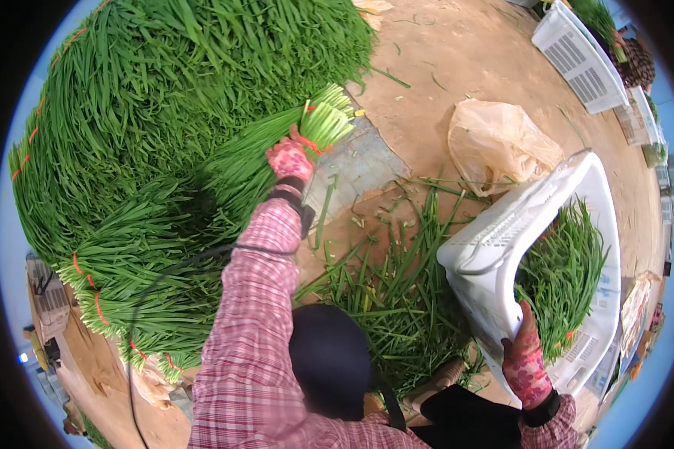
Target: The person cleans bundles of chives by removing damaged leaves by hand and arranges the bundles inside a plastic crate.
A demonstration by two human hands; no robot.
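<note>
My left hand (292, 159), in a pink patterned glove, has its fingers on a bundle of garlic chives (324, 120) near its pale cut ends. An orange-red band (314, 147) ties that bundle, which lies against a large heap of chives (202, 73). On the right, my right hand (525, 359), gloved alike with bare fingertips, grips the near rim of a white plastic crate (486, 236). The crate is tilted on the floor. Inside it lies a leafy bundle of chives (564, 275), with an orange-red band showing at its lower end.
Loose leaves and trimmings (393, 297) cover the floor before me. A crumpled translucent plastic bag (497, 143) lies beyond the crate. More tied bundles (146, 292) rest at left. Another white crate (581, 59) stands far right, near a person (636, 64). A dark cable (140, 303) loops by my left sleeve.
</note>
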